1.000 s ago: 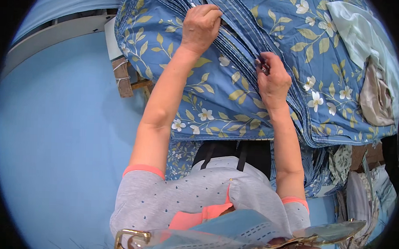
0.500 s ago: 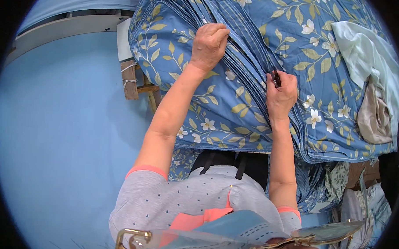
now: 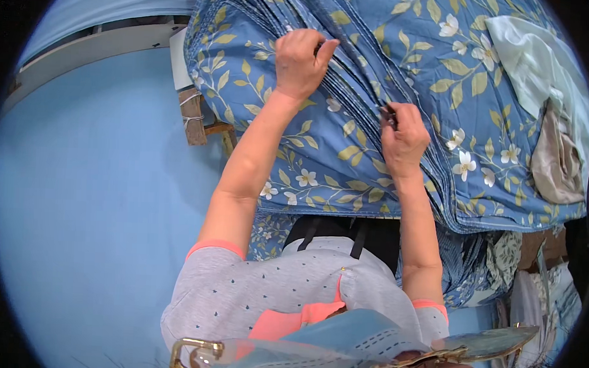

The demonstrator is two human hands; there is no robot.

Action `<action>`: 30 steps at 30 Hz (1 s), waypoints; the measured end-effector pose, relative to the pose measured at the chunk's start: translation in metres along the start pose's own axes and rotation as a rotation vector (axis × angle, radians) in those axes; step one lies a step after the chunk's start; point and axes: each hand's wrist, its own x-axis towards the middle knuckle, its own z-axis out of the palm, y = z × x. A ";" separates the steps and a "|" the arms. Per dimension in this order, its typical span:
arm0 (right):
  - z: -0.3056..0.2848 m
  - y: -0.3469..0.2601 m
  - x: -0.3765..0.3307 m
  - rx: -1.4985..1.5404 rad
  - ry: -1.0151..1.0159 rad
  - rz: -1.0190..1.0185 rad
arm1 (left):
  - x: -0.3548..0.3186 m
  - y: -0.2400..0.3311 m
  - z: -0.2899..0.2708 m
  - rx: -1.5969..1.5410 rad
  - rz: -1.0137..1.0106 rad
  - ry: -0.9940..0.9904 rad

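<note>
Blue floral fabric [image 3: 346,179], printed with white blossoms and olive leaves, lies in a thick pile in front of me. Its many layered edges [image 3: 351,88] run in a diagonal band from far left to near right. My left hand [image 3: 302,64] is closed on the upper part of that band, thumb pointing right; the cloth between its fingers is mostly hidden. Lower down and to the right, my right hand [image 3: 405,141] is closed around a small dark tool [image 3: 391,116]. The tool's tip is at the layered edges, and its exact kind cannot be made out.
A pale mint cloth [image 3: 522,59] and a beige cloth [image 3: 558,161] lie on the pile's right side. At its left edge stands a wooden post [image 3: 192,117] tied with string. Light blue floor [image 3: 93,196] spreads to the left. More fabrics [image 3: 530,302] hang at lower right.
My right hand has moved a little to the left along the edges with the dark tool. My left hand has shifted slightly left, its thumb now lifted away from the fingers.
</note>
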 end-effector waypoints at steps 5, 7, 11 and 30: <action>-0.001 0.001 -0.006 -0.028 -0.069 -0.059 | 0.017 0.015 0.015 0.278 -0.282 -0.066; 0.000 0.007 -0.005 0.022 -0.023 0.002 | 0.013 0.012 0.019 0.276 -0.321 -0.089; 0.001 0.013 -0.002 0.137 0.070 0.284 | 0.000 0.006 0.017 0.265 -0.238 -0.022; 0.013 0.038 0.028 0.087 0.101 0.213 | -0.005 0.072 0.030 -0.262 0.085 -0.345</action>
